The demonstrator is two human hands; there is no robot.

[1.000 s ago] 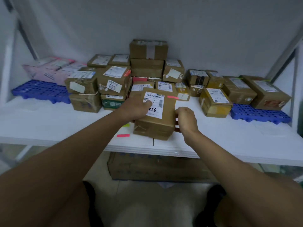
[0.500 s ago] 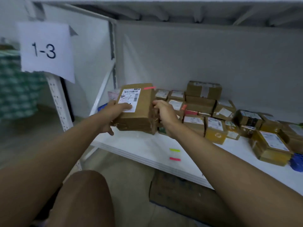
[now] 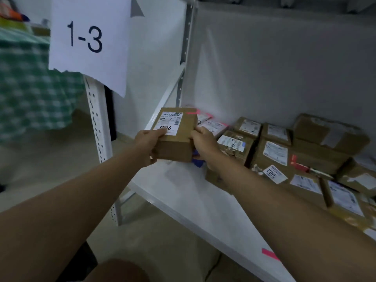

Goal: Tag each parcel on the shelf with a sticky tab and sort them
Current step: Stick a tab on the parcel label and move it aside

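I hold a brown cardboard parcel with both hands over the left end of the white shelf. It bears a white shipping label with a handwritten number and a pink sticky tab at its far top edge. My left hand grips its left near corner, thumb on the label. My right hand grips its right side. Pink flat parcels lie just behind it. A pink sticky tab lies on the shelf's front edge.
Several brown parcels are stacked on the shelf to the right. A white upright post carries a paper sign reading 1-3. A blue pallet piece shows under my right hand. Green checked cloth hangs at left.
Both hands have carried the parcel from the middle of the shelf to its left end, beside the pink parcels. My view has swung left with it.
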